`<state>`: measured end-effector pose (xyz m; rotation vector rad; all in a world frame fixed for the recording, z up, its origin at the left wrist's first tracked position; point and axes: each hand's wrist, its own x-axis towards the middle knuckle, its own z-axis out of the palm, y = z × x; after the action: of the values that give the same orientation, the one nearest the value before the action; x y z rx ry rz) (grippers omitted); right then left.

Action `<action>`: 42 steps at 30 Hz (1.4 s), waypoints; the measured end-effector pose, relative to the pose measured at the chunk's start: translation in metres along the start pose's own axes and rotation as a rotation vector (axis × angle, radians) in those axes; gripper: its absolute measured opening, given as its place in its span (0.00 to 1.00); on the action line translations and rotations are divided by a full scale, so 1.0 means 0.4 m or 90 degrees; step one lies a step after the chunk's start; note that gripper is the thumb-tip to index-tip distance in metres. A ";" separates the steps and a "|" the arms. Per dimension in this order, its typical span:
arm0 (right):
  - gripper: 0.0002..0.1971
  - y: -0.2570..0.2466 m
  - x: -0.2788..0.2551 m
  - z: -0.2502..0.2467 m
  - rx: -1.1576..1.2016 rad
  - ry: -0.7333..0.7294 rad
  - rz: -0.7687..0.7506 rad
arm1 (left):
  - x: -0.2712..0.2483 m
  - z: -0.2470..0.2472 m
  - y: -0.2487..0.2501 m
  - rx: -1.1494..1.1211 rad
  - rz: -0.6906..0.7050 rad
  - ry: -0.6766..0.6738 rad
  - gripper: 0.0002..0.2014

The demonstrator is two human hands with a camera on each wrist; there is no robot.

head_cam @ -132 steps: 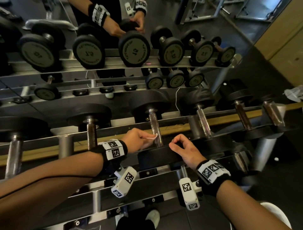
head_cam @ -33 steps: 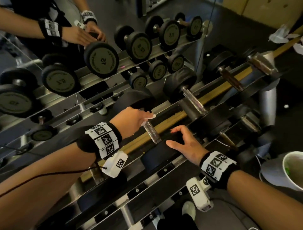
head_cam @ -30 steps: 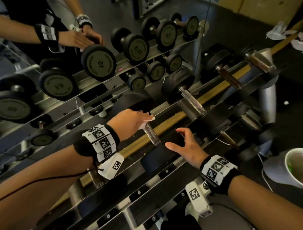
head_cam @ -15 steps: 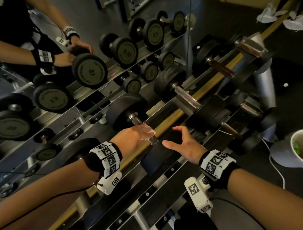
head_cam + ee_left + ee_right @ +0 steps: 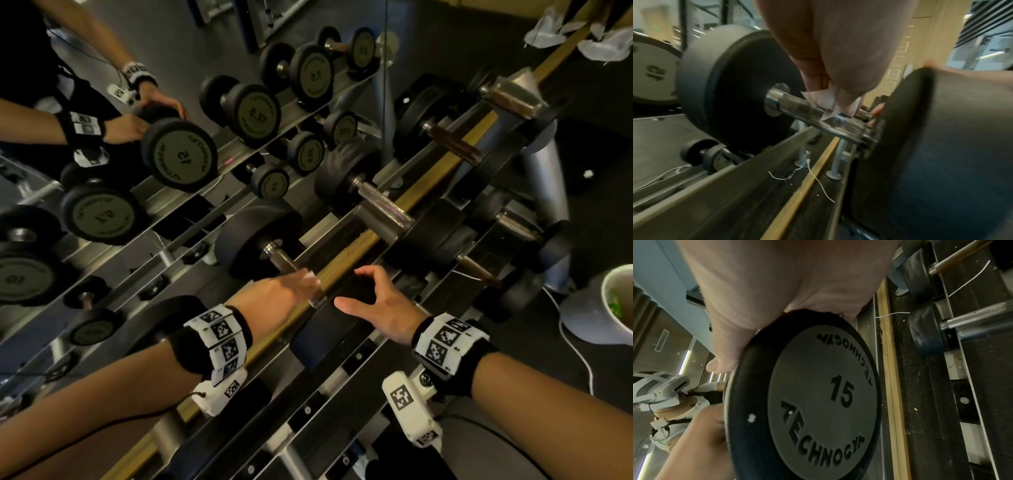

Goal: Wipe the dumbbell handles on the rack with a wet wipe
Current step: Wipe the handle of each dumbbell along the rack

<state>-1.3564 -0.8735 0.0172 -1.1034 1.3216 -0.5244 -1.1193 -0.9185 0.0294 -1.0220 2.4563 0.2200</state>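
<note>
A 15 dumbbell lies on the rack (image 5: 346, 359). Its steel handle (image 5: 281, 257) runs between two black heads. My left hand (image 5: 308, 281) pinches a white wet wipe (image 5: 311, 276) against the handle, close to the near head (image 5: 325, 329). In the left wrist view the wipe (image 5: 826, 99) is folded over the handle (image 5: 797, 107) under my fingertips. My right hand (image 5: 347, 287) curls over the near head's rim, thumb on one side and fingers on the other. The right wrist view shows that head's "15" face (image 5: 818, 402) under my palm (image 5: 777, 296).
More dumbbells (image 5: 383, 205) sit along the rack to the right. A mirror (image 5: 178, 154) behind it repeats the weights and my arms. A white bin (image 5: 616, 308) stands on the floor at right. Crumpled white wipes (image 5: 548, 27) lie at the top right.
My left hand has slid the wipe down the handle, from the far head toward the near head. The right hand has stayed on the near head. The view has tilted further.
</note>
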 end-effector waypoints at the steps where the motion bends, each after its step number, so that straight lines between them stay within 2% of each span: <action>1: 0.39 0.000 0.001 -0.001 -0.001 -0.001 0.001 | -0.004 0.003 0.006 0.005 0.020 -0.015 0.33; 3: 0.39 0.001 0.003 -0.002 -0.002 -0.005 0.002 | -0.008 -0.011 -0.018 -0.032 0.023 -0.005 0.34; 7: 0.40 0.003 0.006 -0.005 -0.007 -0.011 0.003 | 0.002 -0.073 -0.075 -0.080 -0.094 0.008 0.33; 10: 0.40 0.007 0.008 -0.005 0.002 -0.015 0.004 | -0.018 -0.070 -0.017 -0.039 -0.066 0.074 0.28; 14: 0.41 0.009 0.009 -0.005 0.011 -0.018 0.003 | -0.043 -0.037 0.027 -0.002 0.004 0.000 0.31; 16: 0.41 0.011 0.010 -0.005 0.005 -0.018 0.003 | -0.032 -0.047 -0.006 -0.016 -0.028 0.006 0.32; 20: 0.41 0.013 0.010 -0.003 0.016 -0.016 0.004 | -0.026 -0.062 -0.050 -0.084 -0.132 0.066 0.30; 22: 0.42 0.014 0.009 -0.002 0.021 -0.016 0.001 | -0.026 -0.053 -0.032 -0.049 -0.115 0.060 0.31; 25: 0.43 0.014 0.011 -0.003 0.020 -0.021 0.000 | -0.032 -0.032 0.004 0.025 -0.022 0.014 0.33; 26: 0.42 0.014 0.012 -0.003 0.018 -0.020 -0.002 | -0.034 -0.037 0.000 0.010 -0.016 0.023 0.33; 29: 0.41 0.016 0.014 -0.003 0.025 -0.017 -0.003 | -0.040 -0.073 -0.043 -0.104 -0.135 0.102 0.27; 31: 0.41 0.018 0.013 -0.002 0.029 -0.017 -0.004 | -0.043 -0.075 -0.065 -0.095 -0.174 0.107 0.27; 33: 0.42 0.019 0.012 -0.002 0.030 -0.016 -0.007 | -0.040 -0.063 -0.053 0.016 -0.143 0.052 0.30; 35: 0.44 0.019 0.011 -0.004 0.029 -0.020 -0.008 | -0.039 -0.033 -0.024 0.133 -0.051 -0.031 0.33; 37: 0.44 0.018 0.010 -0.003 0.028 -0.021 -0.009 | -0.044 -0.020 -0.017 0.136 -0.010 -0.046 0.33; 40: 0.40 0.018 0.010 -0.001 0.028 -0.003 -0.008 | -0.039 -0.051 -0.032 0.021 -0.083 0.019 0.34; 42: 0.39 0.015 0.008 0.001 0.033 0.000 -0.009 | -0.025 -0.071 -0.038 0.021 -0.148 0.040 0.33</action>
<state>-1.3567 -0.8735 0.0103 -1.0705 1.2950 -0.5662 -1.1126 -0.9318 0.0597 -1.3053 2.3614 0.0726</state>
